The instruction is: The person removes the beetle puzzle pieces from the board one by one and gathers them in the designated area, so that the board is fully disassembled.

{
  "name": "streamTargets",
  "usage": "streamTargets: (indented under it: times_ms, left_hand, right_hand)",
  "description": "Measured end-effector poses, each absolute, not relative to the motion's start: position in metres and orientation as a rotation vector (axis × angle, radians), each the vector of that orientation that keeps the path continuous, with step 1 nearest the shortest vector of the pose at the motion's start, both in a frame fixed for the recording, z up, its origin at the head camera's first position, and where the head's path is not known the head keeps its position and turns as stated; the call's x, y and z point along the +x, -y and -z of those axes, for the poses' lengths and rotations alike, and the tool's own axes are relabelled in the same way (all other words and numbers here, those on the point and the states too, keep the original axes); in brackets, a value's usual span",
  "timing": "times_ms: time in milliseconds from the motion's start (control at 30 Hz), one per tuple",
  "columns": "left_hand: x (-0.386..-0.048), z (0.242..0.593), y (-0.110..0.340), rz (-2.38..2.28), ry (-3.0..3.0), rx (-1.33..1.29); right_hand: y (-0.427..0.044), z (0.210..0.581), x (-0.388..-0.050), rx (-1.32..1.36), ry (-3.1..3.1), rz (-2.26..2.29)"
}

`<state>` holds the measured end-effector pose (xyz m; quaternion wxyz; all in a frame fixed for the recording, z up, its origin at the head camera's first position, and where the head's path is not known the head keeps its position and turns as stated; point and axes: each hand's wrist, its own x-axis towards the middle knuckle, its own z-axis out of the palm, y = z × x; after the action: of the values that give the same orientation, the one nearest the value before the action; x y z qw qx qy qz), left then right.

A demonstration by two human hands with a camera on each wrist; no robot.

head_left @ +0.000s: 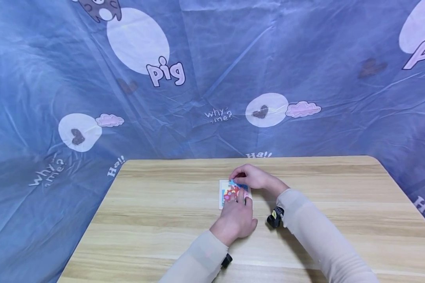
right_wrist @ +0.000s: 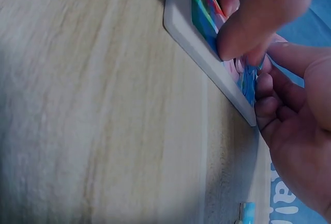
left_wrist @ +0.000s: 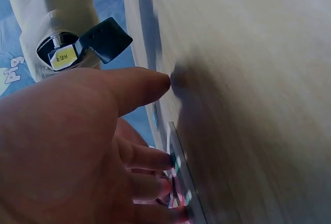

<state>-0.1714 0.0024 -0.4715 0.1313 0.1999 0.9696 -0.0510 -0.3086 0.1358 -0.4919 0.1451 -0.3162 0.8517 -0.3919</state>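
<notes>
A small white-bordered picture board (head_left: 220,200) lies on the table, its colourful picture partly covered by both hands. My left hand (head_left: 236,220) rests its extended fingertips on the picture from the near side, with its thumb off to the side. At the board's far edge, my right hand (head_left: 253,177) pinches a small blue piece (head_left: 232,182) between thumb and fingers. In the right wrist view the curled fingers of the right hand (right_wrist: 305,105) touch the board's corner, beside the white border (right_wrist: 207,74). The left wrist view shows the board's edge (left_wrist: 181,157) under the left fingers.
A wooden table (head_left: 145,220) surrounds the board. Behind it hangs a blue printed cloth (head_left: 198,86). A small blue object (right_wrist: 249,213) lies near the table edge in the right wrist view. Both wrists carry black camera mounts.
</notes>
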Motion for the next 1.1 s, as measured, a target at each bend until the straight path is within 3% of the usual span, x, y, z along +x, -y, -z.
streamTargets:
  times_ms: [1100]
  left_hand:
    - [-0.181, 0.489, -0.003, 0.331, -2.905, 0.675]
  right_hand:
    - [-0.158, 0.489, -0.299, -0.787, -2.482, 1.356]
